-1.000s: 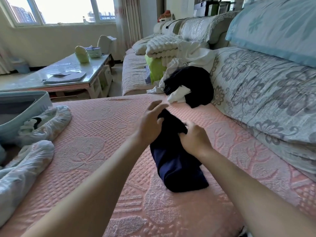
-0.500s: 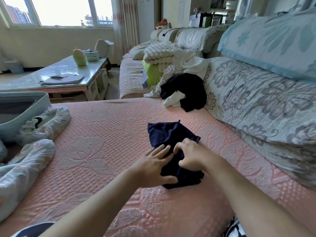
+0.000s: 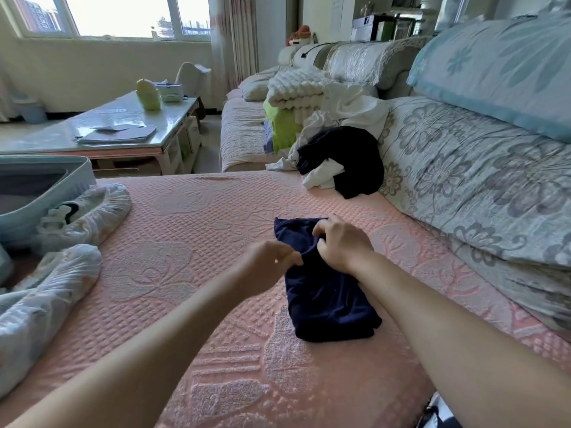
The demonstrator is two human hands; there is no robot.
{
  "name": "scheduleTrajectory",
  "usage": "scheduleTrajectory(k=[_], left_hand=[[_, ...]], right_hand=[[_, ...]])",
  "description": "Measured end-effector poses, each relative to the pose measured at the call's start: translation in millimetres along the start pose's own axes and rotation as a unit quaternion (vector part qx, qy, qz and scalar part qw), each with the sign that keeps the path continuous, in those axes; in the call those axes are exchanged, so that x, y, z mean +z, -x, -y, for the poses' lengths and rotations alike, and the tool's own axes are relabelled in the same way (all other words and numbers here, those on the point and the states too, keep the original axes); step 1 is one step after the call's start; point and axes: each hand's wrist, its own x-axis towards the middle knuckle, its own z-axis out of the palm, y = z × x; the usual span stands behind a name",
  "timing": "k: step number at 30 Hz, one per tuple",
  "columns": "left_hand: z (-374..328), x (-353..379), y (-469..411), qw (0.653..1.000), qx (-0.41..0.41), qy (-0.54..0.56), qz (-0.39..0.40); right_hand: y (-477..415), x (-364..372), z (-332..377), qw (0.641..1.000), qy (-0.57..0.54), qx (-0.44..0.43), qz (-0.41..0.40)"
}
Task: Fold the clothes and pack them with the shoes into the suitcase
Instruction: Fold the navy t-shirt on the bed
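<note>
Stretching across the view is a pink textured seat [image 3: 173, 242], with grey flowered cushions [image 3: 463, 180] stacked along its right side. Both bare forearms reach forward over the seat and meet at its middle. The left hand [image 3: 268, 261] comes in from the lower left, palm turned inward. Its fingers are bunched, and the tips pinch the left edge of the garment [image 3: 324, 298], though blur softens them. The right hand [image 3: 343, 245] comes in from the lower right, knuckles up and wrist bent. Its fingers are curled tightly, gripping a bunch of cloth near the garment's far end.

At the left edge of the view stands an open pale blue suitcase [image 3: 74, 183]. Two shoes [image 3: 89, 214] in thin white covers lie on the seat just beside it, the farther one touching its wall. A pile [image 3: 343, 162] of black and white clothes sits at the seat's far end, against the cushions and well apart from the hands.

The navy garment lies folded into a narrow bundle on the seat, between the forearms. Its long axis runs away from the person, with the far end leaning slightly left. The near end is a thick rounded fold. The far end is flatter and ends in a straight edge just past the right hand.
</note>
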Motion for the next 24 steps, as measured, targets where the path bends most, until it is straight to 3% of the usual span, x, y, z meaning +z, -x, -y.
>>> scheduleTrajectory(k=[2,6,12,15,18,21,24], left_hand=[[10.7,-6.9,-22.0,0.996,-0.05,-0.018,-0.072],[39.3,-7.3,-46.8,0.986,-0.096,-0.07,-0.119],[57.1,12.8,-52.4,0.989,-0.139,-0.036,-0.027],[56.4,19.0,-46.7,0.989,-0.132,-0.059,-0.011],[51.9,27.1,-36.7,0.984,-0.076,-0.159,0.015],[48.7,33.3,-26.9,0.971,0.06,-0.231,0.009],[50.5,40.2,-18.2,0.962,0.109,-0.232,0.096]], right_hand=[[-20.1,8.7,0.8,0.999,-0.026,-0.029,-0.018],[-60.5,24.8,10.1,0.994,-0.009,-0.107,-0.028],[-113.9,41.4,29.6,0.972,0.167,-0.16,0.028],[-130.6,46.3,33.8,0.985,0.125,-0.115,0.028],[-144.0,53.5,34.5,0.987,0.138,-0.083,-0.009],[-151.1,63.7,32.3,0.991,0.122,-0.055,-0.008],[-152.1,70.0,25.5,0.995,0.083,-0.044,-0.034]])
